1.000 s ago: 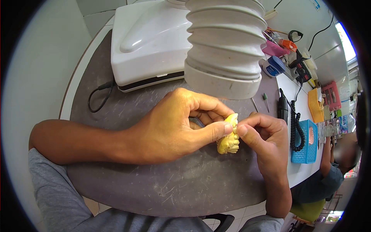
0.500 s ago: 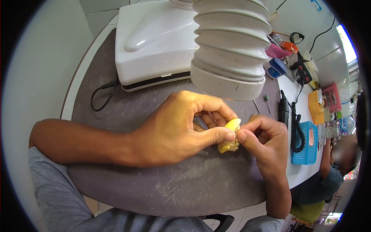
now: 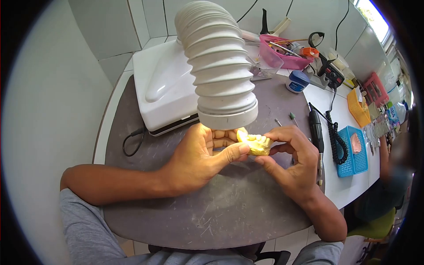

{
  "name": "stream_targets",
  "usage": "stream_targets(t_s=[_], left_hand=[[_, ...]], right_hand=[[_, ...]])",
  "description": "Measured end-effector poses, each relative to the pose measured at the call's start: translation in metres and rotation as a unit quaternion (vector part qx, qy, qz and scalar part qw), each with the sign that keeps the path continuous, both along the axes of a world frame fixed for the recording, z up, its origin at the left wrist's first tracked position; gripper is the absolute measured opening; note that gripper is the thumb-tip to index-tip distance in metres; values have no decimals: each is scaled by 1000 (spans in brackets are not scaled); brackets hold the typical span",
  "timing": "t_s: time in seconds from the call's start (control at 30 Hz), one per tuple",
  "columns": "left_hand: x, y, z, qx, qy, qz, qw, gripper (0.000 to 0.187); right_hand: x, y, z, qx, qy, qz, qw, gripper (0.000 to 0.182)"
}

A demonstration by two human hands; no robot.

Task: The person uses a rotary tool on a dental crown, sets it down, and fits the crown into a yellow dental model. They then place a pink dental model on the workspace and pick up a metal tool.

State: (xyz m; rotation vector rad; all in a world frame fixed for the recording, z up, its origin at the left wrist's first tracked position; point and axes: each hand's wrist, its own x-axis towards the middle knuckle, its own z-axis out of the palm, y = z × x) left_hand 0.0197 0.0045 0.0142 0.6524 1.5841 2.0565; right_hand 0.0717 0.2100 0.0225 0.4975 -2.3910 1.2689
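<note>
A yellowish dental model (image 3: 258, 145) with a row of teeth is brightly lit just below the mouth of the white ribbed hose (image 3: 221, 66). My left hand (image 3: 198, 152) pinches its left end between thumb and fingers, with the other fingers curled behind. At the right end, the fingertips and thumb of my right hand (image 3: 293, 157) grip the model too. Both hands are raised over the grey tabletop (image 3: 212, 216).
A white machine (image 3: 165, 84) stands behind my left hand. To the right lie a black handpiece (image 3: 316, 130) with a coiled cord and a blue basket (image 3: 353, 152). A blue-lidded jar (image 3: 297, 81) and pink tray (image 3: 287, 53) are farther back. A person (image 3: 393, 176) sits at the far right.
The view has shifted, showing more of the back of the table. The model is turned so its row of teeth shows, and sits nearer the hose mouth. Both hands still hold it.
</note>
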Motion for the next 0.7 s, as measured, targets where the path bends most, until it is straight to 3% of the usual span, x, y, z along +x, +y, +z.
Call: stream_targets(t_s=[0.07, 0.17, 0.43, 0.53, 0.6, 0.7], left_hand=[[-1, 1, -2, 19, -23, 8, 1000, 24], [-6, -3, 1, -26, -12, -40, 999, 35], [-8, -3, -4, -15, 46, -47, 998, 24], [-9, -3, -9, 2, 101, -38, 994, 26], [-10, -3, -9, -3, 92, -41, 995, 27], [-9, -3, -7, -7, 62, -48, 997, 30]], right_hand=[[0, 1, -2, -10, -11, 0, 1000, 37], [-1, 2, -4, -18, -19, 3, 1000, 35], [-1, 5, -1, 25, -32, 14, 999, 39], [-1, 2, -3, -62, -73, 12, 995, 38], [1, 4, -3, -197, -217, 31, 956, 36], [-2, 7, -9, -149, -147, 50, 977, 35]])
